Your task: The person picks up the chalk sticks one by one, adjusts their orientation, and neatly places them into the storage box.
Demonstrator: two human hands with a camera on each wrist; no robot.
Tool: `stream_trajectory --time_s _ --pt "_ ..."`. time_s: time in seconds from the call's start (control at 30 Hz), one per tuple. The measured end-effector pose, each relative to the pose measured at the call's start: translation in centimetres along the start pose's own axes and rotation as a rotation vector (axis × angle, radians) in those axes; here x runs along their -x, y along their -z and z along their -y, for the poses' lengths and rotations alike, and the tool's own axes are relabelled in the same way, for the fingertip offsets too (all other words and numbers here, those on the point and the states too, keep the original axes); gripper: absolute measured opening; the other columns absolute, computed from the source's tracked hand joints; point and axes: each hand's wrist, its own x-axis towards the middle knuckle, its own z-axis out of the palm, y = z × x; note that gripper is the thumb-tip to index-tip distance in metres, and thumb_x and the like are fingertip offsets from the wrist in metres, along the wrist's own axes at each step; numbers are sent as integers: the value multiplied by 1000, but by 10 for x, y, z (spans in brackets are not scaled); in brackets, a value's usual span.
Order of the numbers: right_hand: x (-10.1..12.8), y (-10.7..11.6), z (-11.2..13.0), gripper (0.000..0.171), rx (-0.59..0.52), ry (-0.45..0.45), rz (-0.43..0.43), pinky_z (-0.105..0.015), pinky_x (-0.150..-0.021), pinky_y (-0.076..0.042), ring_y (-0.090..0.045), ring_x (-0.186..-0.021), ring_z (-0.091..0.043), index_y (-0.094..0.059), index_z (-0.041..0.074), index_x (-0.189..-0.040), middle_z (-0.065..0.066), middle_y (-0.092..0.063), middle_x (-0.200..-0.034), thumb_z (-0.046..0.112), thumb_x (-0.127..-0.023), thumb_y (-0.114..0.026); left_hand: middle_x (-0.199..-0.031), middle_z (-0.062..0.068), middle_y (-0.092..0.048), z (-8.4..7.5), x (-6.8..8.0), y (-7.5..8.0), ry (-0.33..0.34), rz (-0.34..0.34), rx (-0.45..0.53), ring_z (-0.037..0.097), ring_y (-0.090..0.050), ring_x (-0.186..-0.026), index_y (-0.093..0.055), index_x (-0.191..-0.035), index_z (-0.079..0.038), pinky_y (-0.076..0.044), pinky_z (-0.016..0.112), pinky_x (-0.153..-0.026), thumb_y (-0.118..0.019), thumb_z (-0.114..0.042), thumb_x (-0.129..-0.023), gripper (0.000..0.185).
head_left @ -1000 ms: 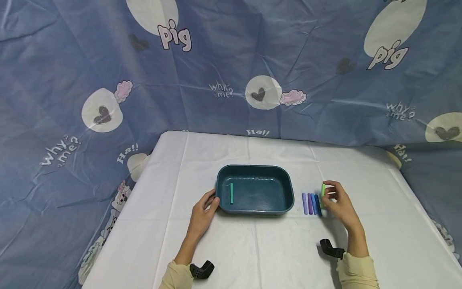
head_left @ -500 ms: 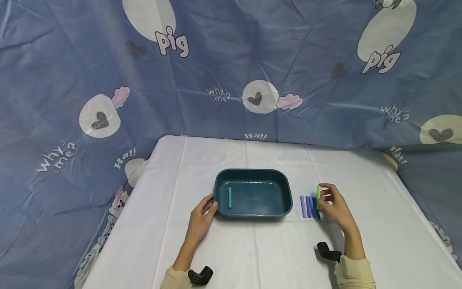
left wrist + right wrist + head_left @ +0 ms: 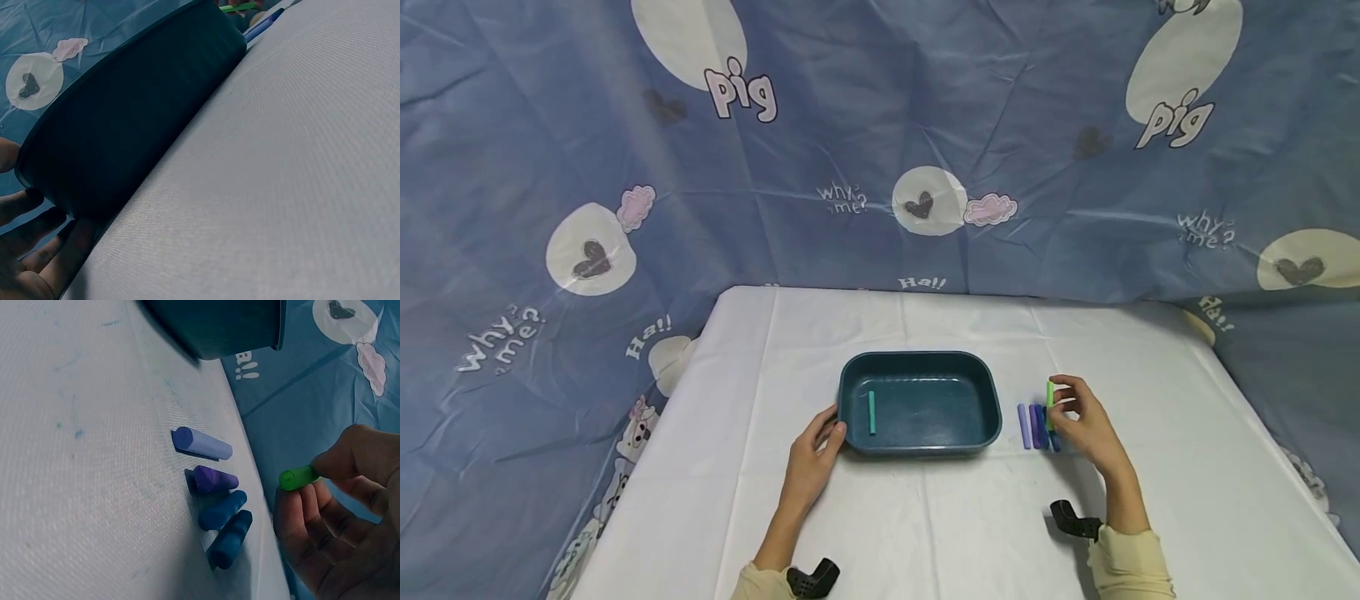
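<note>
- One short bright-green chalk stick (image 3: 1050,394) is pinched between the thumb and fingers of the right hand (image 3: 1078,421), held off the white-covered table (image 3: 970,517) just above the row beside it
- Four more sticks lie side by side on the cloth under that hand: a pale lilac chalk stick (image 3: 201,443), a purple chalk stick (image 3: 214,479), a mid-blue chalk stick (image 3: 222,510) and a dark-blue chalk stick (image 3: 230,539)
- Compared with a second ago the green stick has drifted a little toward the dark teal plastic tub (image 3: 920,402), though much of that shift looks like the head camera moving; I judge the carry has barely begun
- Inside the tub, near its left wall, lies a teal-green chalk stick (image 3: 872,412)
- At the tub's left end the left hand (image 3: 812,458) curls lightly round the rim and wall, as before, steadying it
- Behind the table hangs a blue cartoon-print cloth (image 3: 880,142)
</note>
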Motion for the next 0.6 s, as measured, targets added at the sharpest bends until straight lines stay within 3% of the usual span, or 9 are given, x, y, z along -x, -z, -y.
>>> stream_trajectory --time_s 0.13,0.33,0.43,0.6 --pt "3 2 18 47 -7 -7 -3 -18 -62 -49 -56 -78 -8 -46 -9 -126 -24 -56 -97 -12 -81 -55 -124 8 -64 -2 1 0 17 -2 -2 19 -61 -116 -53 -133 -16 -50 35 -98 -57 -38 -94 45" --pt "3 4 37 45 -14 -6 6 -17 -63 -49 -57 -77 -11 -45 -11 -125 -27 -55 -96 -13 -81 -54 -127 10 -62 -1 2 1 16 -3 28 20 -61 -116 -53 -134 -14 -51 22 -93 -58 -35 -94 45" --pt "2 5 34 46 -37 -5 10 -18 -62 -50 -57 -78 -9 -45 -10 -126 -27 -55 -97 -12 -81 -55 -128 10 -61 -1 1 0 27 5 49 20 -60 -116 -53 -134 -15 -52 19 -90 -58 -36 -94 45" --pt "-2 4 11 48 -59 -28 17 -19 -59 -52 -58 -79 -8 -44 -6 -129 -24 -55 -100 -10 -83 -56 -129 12 -60 -1 0 -1 35 25 65 23 -60 -118 -52 -135 -15 -53 23 -91 -58 -36 -94 47"
